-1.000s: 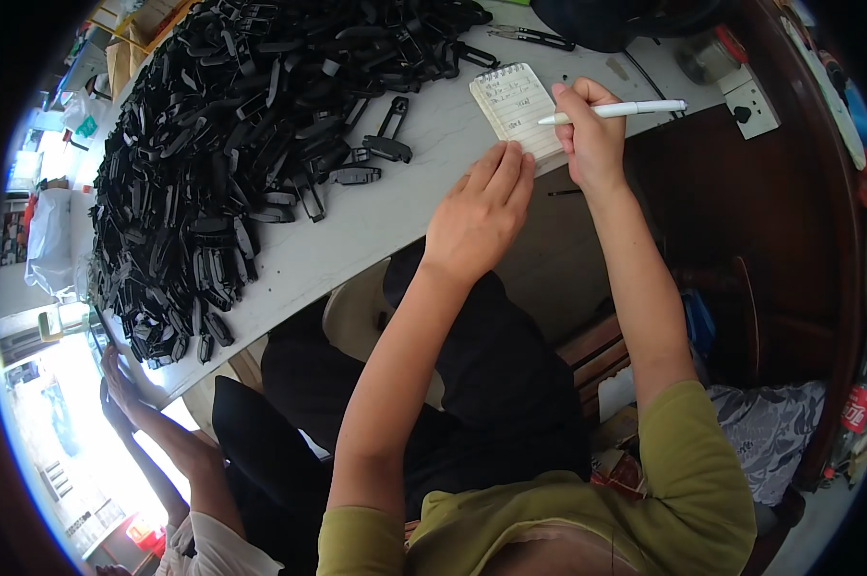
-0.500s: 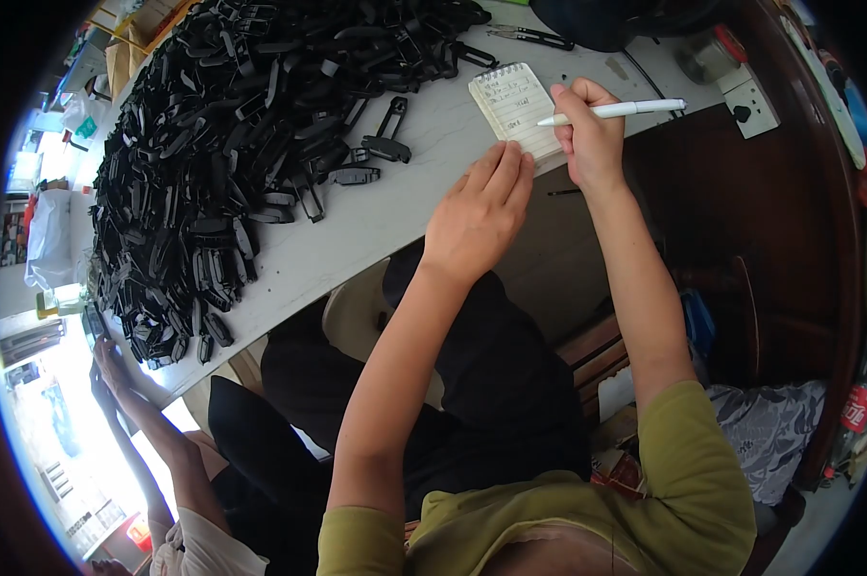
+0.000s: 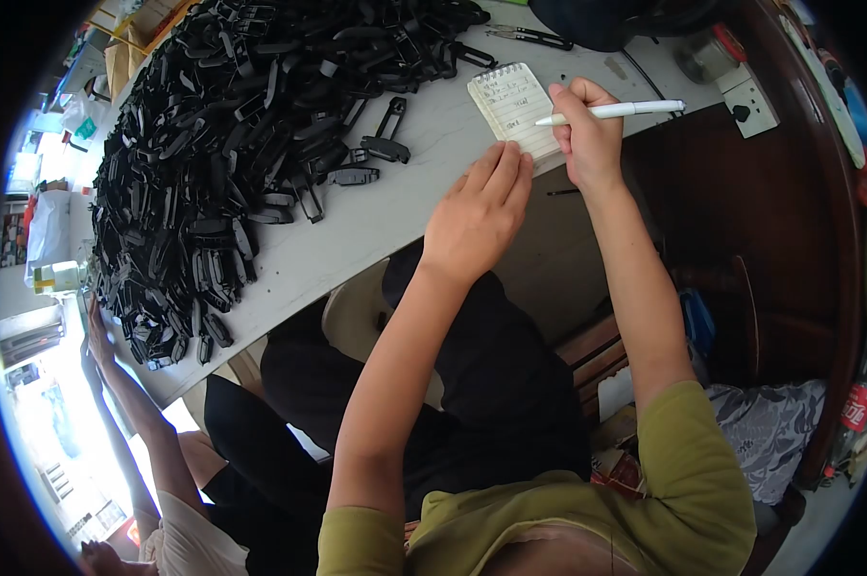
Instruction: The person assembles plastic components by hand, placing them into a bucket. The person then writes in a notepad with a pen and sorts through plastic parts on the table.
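Partly under the left hand, beside the right hand, a notepad.

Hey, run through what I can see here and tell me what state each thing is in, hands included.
Notebook: open, lined page partly written on.
White pen: held, tip at the page; contact unclear.
Right hand: closed around the pen.
Left hand: fingers extended, fingertips at the notebook's lower edge.
Black parts: heaped loosely on the table.
Jar: red lid on.
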{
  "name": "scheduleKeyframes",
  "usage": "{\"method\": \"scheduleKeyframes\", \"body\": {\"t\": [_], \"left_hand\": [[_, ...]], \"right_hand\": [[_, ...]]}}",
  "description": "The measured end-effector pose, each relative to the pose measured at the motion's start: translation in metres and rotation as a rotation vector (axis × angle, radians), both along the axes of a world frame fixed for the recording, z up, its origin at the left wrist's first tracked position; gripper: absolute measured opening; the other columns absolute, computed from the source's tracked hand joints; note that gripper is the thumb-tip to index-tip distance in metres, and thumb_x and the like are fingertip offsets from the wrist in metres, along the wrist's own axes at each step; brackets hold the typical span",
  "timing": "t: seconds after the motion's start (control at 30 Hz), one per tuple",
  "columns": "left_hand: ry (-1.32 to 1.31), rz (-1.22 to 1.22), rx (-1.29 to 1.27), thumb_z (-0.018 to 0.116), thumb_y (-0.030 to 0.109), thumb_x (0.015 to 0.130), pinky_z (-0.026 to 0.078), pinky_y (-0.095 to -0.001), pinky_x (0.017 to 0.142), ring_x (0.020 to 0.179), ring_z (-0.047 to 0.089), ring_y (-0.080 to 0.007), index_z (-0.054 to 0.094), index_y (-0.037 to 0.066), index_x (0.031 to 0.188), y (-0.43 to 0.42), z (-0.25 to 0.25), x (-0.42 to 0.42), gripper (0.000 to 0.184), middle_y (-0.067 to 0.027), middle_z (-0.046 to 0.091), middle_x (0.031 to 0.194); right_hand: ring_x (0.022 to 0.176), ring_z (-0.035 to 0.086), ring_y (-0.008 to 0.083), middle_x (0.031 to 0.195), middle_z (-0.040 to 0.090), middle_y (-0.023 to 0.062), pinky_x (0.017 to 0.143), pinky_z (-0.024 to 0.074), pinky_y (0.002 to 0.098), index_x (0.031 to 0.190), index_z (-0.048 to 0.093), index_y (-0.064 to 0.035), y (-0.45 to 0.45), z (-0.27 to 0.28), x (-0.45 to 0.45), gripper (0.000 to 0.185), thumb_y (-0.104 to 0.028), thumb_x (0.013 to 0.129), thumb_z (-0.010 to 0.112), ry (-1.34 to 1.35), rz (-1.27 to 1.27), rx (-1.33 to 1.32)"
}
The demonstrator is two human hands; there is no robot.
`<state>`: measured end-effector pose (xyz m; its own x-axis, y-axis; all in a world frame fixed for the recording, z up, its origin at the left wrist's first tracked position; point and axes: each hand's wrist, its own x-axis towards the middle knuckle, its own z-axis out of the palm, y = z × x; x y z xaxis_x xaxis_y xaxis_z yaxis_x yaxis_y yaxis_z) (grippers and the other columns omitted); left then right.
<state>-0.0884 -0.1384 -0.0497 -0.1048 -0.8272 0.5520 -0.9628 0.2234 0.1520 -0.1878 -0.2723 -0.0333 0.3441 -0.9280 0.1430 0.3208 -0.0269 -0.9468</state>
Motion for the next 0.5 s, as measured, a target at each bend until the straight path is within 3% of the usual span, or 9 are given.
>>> {"method": "scheduleKeyframes", "body": {"t": [0.1,0.17,0.3,0.5], "left_hand": [[0.004,0.0,0.005,0.06,0.011,0.073,0.049,-0.0321,0.086,0.109,0.053,-0.0245,0.056,0.0,0.112,0.0,-0.0002,0.0002,0.041,-0.0114,0.054,0.117],[0.002,-0.006,0.001,0.06,0.011,0.073,0.049,-0.0321,0.086,0.109,0.053,-0.0246,0.056,-0.001,0.113,-0.0004,-0.0001,0.0003,0.042,-0.0114,0.054,0.117],[-0.003,0.0,0.004,0.06,0.011,0.072,0.049,-0.0319,0.086,0.109,0.053,-0.0245,0.056,-0.001,0.113,-0.0002,0.0004,0.0,0.042,-0.0114,0.054,0.117],[0.007,-0.01,0.011,0.06,0.011,0.072,0.049,-0.0318,0.086,0.11,0.053,-0.0243,0.056,-0.001,0.112,0.0003,0.0016,0.0001,0.043,-0.0112,0.054,0.117]], "right_hand": [[0.041,0.032,0.0007,0.049,0.04,-0.0053,0.037,0.0229,0.0191,0.055,0.041,-0.0093,0.0011,-0.0004,0.0012,0.035,-0.01,0.082,0.063,0.054,0.047,-0.011],[0.043,0.032,-0.0007,0.052,0.042,-0.0058,0.039,0.022,0.017,0.058,0.042,-0.0097,0.0034,-0.0018,0.0072,0.033,-0.01,0.085,0.062,0.214,0.054,-0.228],[0.049,0.031,0.0002,0.052,0.04,-0.0065,0.044,0.0224,0.0194,0.057,0.042,-0.009,-0.0017,-0.0095,0.0063,0.035,-0.011,0.085,0.064,0.268,0.093,-0.338],[0.048,0.031,0.0008,0.052,0.04,-0.0058,0.043,0.0224,0.0203,0.057,0.041,-0.0084,-0.0001,-0.0075,0.007,0.036,-0.011,0.085,0.064,0.26,0.039,-0.285]]}}
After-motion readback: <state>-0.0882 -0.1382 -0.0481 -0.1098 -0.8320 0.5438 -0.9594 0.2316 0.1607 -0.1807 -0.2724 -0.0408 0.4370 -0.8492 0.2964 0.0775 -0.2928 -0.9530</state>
